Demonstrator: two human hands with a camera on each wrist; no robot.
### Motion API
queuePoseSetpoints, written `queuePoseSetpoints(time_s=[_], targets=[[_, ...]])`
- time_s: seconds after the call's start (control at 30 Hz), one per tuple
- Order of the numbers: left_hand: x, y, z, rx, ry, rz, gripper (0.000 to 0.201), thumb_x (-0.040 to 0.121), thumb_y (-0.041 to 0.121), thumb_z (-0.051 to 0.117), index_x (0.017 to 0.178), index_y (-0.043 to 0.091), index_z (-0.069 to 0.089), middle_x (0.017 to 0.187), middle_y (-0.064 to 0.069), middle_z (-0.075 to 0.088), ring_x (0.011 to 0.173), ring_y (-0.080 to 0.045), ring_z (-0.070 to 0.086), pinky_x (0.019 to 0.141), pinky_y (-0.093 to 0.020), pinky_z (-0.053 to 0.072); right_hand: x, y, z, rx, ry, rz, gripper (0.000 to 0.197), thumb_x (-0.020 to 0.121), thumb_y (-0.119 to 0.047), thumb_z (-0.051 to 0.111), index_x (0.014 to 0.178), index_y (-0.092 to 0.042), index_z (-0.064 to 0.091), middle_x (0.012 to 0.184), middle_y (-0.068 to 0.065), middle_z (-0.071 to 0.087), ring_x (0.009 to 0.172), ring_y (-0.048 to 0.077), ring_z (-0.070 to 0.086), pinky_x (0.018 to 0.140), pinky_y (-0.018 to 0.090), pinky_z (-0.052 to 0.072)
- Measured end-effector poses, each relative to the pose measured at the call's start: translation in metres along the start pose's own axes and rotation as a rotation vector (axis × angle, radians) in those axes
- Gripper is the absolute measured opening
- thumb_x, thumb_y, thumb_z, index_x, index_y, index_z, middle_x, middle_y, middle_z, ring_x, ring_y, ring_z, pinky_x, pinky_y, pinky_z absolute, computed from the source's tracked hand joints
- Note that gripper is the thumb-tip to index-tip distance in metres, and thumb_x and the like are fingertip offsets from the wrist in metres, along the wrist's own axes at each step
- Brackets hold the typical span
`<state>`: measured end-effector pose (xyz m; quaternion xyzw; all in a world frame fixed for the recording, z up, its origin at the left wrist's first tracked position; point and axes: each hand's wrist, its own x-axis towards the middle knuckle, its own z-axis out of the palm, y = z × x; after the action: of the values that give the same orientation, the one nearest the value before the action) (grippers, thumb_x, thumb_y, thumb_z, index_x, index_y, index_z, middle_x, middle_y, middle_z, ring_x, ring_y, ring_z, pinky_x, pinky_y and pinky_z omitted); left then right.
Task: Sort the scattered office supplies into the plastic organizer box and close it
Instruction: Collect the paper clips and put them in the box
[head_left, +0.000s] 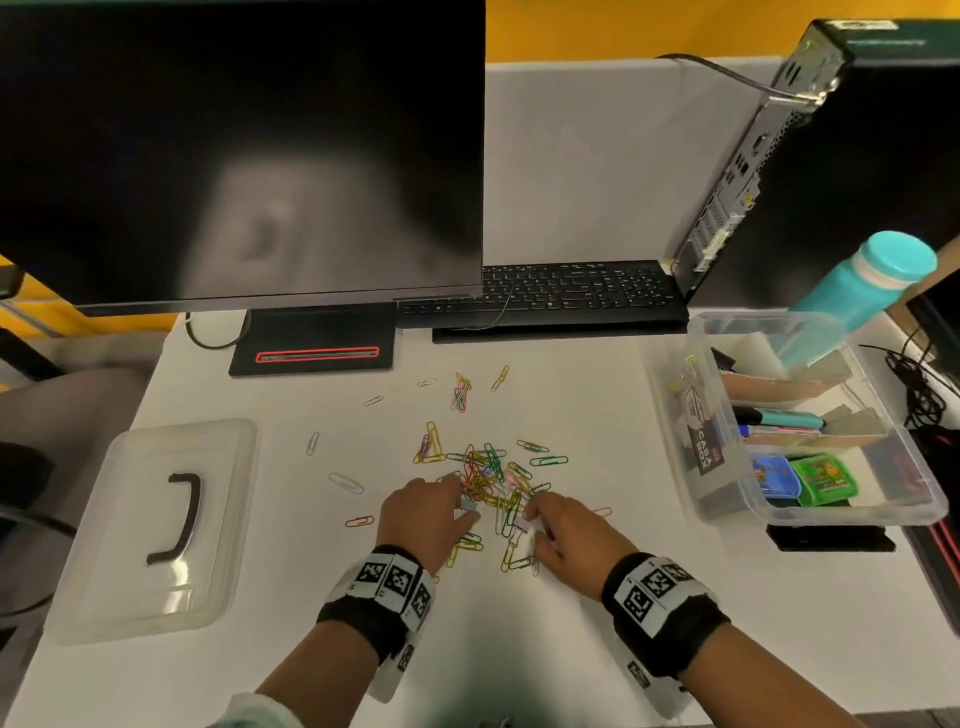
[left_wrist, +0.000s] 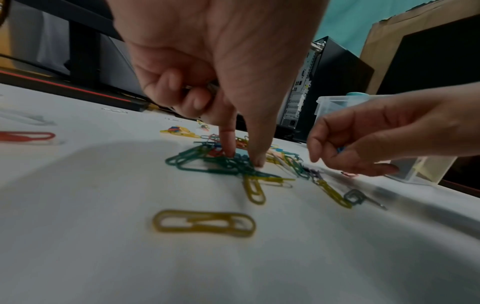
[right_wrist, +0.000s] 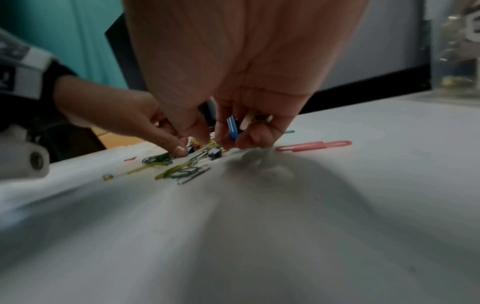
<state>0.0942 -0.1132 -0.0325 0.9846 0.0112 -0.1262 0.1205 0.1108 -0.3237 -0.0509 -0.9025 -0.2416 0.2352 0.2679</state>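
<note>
A heap of coloured paper clips (head_left: 488, 475) lies mid-table, with loose ones scattered around it. My left hand (head_left: 460, 509) comes down on the heap's near-left side; in the left wrist view its forefinger and thumb (left_wrist: 244, 161) pinch into the green clips (left_wrist: 207, 162), while the curled back fingers hold something metallic against the palm. My right hand (head_left: 535, 514) is at the heap's near-right side and grips a blue clip (right_wrist: 232, 127) in curled fingers. The clear organizer box (head_left: 727, 499) stands open at the right. Its lid (head_left: 130, 582) lies flat at the left.
A monitor (head_left: 239, 150) and its stand (head_left: 311, 338) fill the back left, with a keyboard (head_left: 550, 296) behind the clips. A computer tower (head_left: 831, 156) and teal bottle (head_left: 862, 286) stand beyond the box. Pens and small coloured cases lie inside the box. Cables hang at the right edge.
</note>
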Motion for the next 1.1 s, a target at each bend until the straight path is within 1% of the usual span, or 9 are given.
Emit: queuePoseSetpoints(time_s=[0.07, 0.13, 0.37, 0.53, 0.67, 0.77, 0.9, 1.0, 1.1], targets=[[0.001, 0.000, 0.001, 0.005, -0.013, 0.017, 0.031, 0.089, 0.050, 0.048, 0.101, 0.023, 0.054, 0.094, 0.004, 0.066, 0.090, -0.017, 0.058, 0.063, -0.027, 0.034, 0.003, -0.003, 0.004, -0.115, -0.041, -0.036, 0.032, 0.093, -0.027, 0.046, 0.123, -0.015, 0.046, 0.113, 0.002, 0.052, 0.101, 0.020, 0.048, 0.082, 0.032, 0.043], [0.000, 0.000, 0.002, -0.017, -0.028, 0.019, 0.028, 0.088, 0.048, 0.049, 0.100, 0.022, 0.054, 0.092, 0.004, 0.066, 0.088, -0.017, 0.058, 0.062, -0.027, 0.032, 0.007, -0.005, 0.008, -0.185, -0.050, -0.029, 0.035, 0.094, -0.031, 0.045, 0.126, -0.016, 0.044, 0.120, 0.004, 0.051, 0.107, 0.023, 0.047, 0.084, 0.034, 0.044], [0.000, -0.008, -0.001, -0.160, -0.061, 0.004, 0.024, 0.082, 0.045, 0.052, 0.094, 0.025, 0.046, 0.071, 0.010, 0.055, 0.067, -0.011, 0.052, 0.055, -0.026, 0.033, 0.011, -0.010, 0.009, -0.134, 0.007, 0.024, 0.020, 0.089, -0.026, 0.048, 0.105, -0.014, 0.051, 0.106, 0.004, 0.056, 0.098, 0.022, 0.051, 0.074, 0.031, 0.042], [0.000, -0.017, -0.008, -0.304, -0.073, 0.022, 0.022, 0.083, 0.041, 0.056, 0.094, 0.023, 0.048, 0.060, 0.009, 0.048, 0.057, -0.009, 0.048, 0.054, -0.029, 0.040, 0.009, -0.017, -0.007, -0.128, -0.030, 0.107, 0.022, 0.091, -0.029, 0.046, 0.104, -0.011, 0.048, 0.106, 0.007, 0.056, 0.097, 0.024, 0.052, 0.073, 0.030, 0.039], [0.009, -0.009, -0.020, -0.398, -0.065, 0.082, 0.018, 0.084, 0.038, 0.058, 0.091, 0.025, 0.048, 0.057, 0.006, 0.049, 0.051, -0.007, 0.044, 0.052, -0.025, 0.037, -0.005, -0.027, -0.053, -0.033, 0.037, 0.144, 0.015, 0.090, -0.031, 0.051, 0.091, -0.018, 0.044, 0.088, -0.001, 0.054, 0.075, 0.018, 0.051, 0.065, 0.029, 0.038], [0.020, 0.009, -0.029, -0.428, -0.050, 0.126, 0.016, 0.085, 0.037, 0.057, 0.093, 0.025, 0.049, 0.056, 0.005, 0.050, 0.050, -0.008, 0.045, 0.055, -0.031, 0.042, -0.022, -0.027, -0.109, 0.026, 0.204, 0.187, 0.015, 0.089, -0.028, 0.056, 0.087, -0.015, 0.048, 0.072, -0.004, 0.052, 0.063, 0.014, 0.048, 0.058, 0.029, 0.038], [0.027, 0.033, -0.032, -0.392, -0.050, 0.166, 0.021, 0.087, 0.039, 0.057, 0.096, 0.022, 0.048, 0.057, 0.005, 0.051, 0.052, -0.008, 0.046, 0.054, -0.030, 0.040, -0.038, -0.004, -0.191, -0.016, 0.493, 0.340, 0.012, 0.089, -0.024, 0.058, 0.087, -0.015, 0.052, 0.073, 0.005, 0.059, 0.068, 0.021, 0.055, 0.064, 0.032, 0.043], [0.025, 0.046, -0.027, -0.376, -0.058, 0.183, 0.023, 0.086, 0.039, 0.057, 0.097, 0.022, 0.047, 0.059, 0.010, 0.049, 0.054, -0.004, 0.044, 0.049, -0.024, 0.032, -0.030, 0.020, -0.237, -0.141, 0.474, 0.539, 0.013, 0.091, -0.024, 0.055, 0.096, -0.013, 0.052, 0.086, 0.008, 0.058, 0.082, 0.023, 0.055, 0.073, 0.034, 0.043], [0.018, 0.053, -0.021, -0.352, -0.068, 0.168, 0.019, 0.085, 0.038, 0.056, 0.096, 0.025, 0.047, 0.060, 0.012, 0.047, 0.056, -0.003, 0.044, 0.051, -0.022, 0.031, 0.001, 0.050, -0.254, -0.273, 0.311, 0.698, 0.026, 0.091, -0.029, 0.054, 0.106, -0.008, 0.055, 0.095, 0.011, 0.059, 0.086, 0.024, 0.054, 0.081, 0.036, 0.045]])
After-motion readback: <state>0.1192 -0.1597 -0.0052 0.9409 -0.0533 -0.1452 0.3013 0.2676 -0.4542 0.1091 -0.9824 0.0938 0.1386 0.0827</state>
